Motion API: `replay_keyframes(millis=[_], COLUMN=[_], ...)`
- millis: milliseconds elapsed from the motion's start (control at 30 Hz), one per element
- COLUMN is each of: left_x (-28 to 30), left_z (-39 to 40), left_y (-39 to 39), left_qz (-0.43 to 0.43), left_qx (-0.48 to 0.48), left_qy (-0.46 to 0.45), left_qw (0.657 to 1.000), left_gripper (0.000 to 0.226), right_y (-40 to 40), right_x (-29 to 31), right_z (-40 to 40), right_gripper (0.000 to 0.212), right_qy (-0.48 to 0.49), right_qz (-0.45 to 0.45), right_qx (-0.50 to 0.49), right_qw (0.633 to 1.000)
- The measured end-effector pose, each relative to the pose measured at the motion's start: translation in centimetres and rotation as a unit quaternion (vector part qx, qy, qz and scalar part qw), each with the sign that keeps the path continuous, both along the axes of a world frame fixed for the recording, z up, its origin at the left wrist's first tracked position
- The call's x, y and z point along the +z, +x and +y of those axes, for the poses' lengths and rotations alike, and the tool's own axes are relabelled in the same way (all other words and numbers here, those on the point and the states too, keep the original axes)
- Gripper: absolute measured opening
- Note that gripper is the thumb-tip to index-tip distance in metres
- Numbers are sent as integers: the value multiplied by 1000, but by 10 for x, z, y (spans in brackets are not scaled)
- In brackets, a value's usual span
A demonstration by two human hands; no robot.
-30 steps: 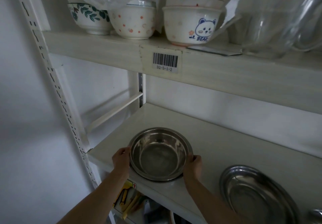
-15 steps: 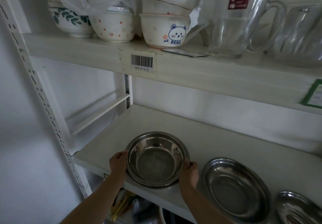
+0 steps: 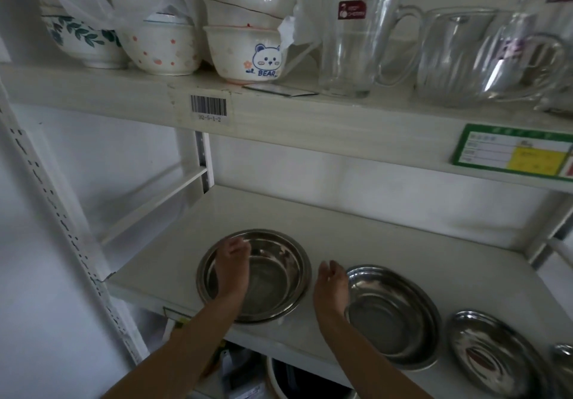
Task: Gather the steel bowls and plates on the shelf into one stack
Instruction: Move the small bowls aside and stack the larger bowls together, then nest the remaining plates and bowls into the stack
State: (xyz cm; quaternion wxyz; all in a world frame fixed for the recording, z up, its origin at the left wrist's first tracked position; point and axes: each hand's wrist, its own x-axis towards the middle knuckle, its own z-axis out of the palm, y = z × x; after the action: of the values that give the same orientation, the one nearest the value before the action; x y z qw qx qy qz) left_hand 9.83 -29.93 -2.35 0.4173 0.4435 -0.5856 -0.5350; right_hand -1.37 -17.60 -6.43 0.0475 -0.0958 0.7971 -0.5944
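A deep steel bowl point(image 3: 276, 277) stands on the white shelf point(image 3: 372, 237), near its left front. My left hand point(image 3: 232, 270) hovers over the bowl's left half, fingers loosely apart and holding nothing. My right hand point(image 3: 330, 287) is in the gap between the bowl and a shallow steel plate point(image 3: 397, 318); it is open and grips neither. Further right lies a flatter steel plate point(image 3: 493, 355). Another steel piece point(image 3: 565, 364) is cut off by the right edge.
The upper shelf point(image 3: 310, 119) hangs low over the work area, carrying ceramic bowls point(image 3: 248, 54), a glass mug point(image 3: 356, 41) and a glass jug point(image 3: 465, 57). A perforated upright point(image 3: 62, 212) stands at the left. Clutter sits below the shelf's front edge.
Both hands have let go of the steel bowl's rim. The left moved over the bowl, the right toward the shallow plate. The view has shifted right, showing more plates.
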Motion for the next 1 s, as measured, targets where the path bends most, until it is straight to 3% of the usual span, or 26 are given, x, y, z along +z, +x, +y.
replay_keyframes(millis=[133,233,333,467,600,800,1000], left_x=[3,-14,-32,-57,-72,-80,-74], left_z=[63,97,122,136,141,142,148], left_y=[-24,-39,-50,-59,-64,-78,-87], left_qz=[-9,18,-14,-84,-106,-106,-92], left_qx=[-97,-173,-216,-232,-222,-205,-199], left_qy=[-7,61,81,119,166,182,182], left_qw=[995,983,973,962,955,956,959], left_gripper=[12,8,14,35,25,36,19], right_y=[-18,-33,-45,-48,-45,-38,-44], right_x=[10,10,11,6,-25,-45,-50], right_z=[33,68,114,174,211,219,202], right_gripper=[26,22,24,23,27,34,43], right_qy=[-47,-71,-49,-66,-60,-60,-48], right_qz=[-2,-26,-24,-36,-110,-248,-262], right_qx=[-27,-49,-87,-155,-187,-155,-131], right_qw=[999,996,995,985,974,954,955])
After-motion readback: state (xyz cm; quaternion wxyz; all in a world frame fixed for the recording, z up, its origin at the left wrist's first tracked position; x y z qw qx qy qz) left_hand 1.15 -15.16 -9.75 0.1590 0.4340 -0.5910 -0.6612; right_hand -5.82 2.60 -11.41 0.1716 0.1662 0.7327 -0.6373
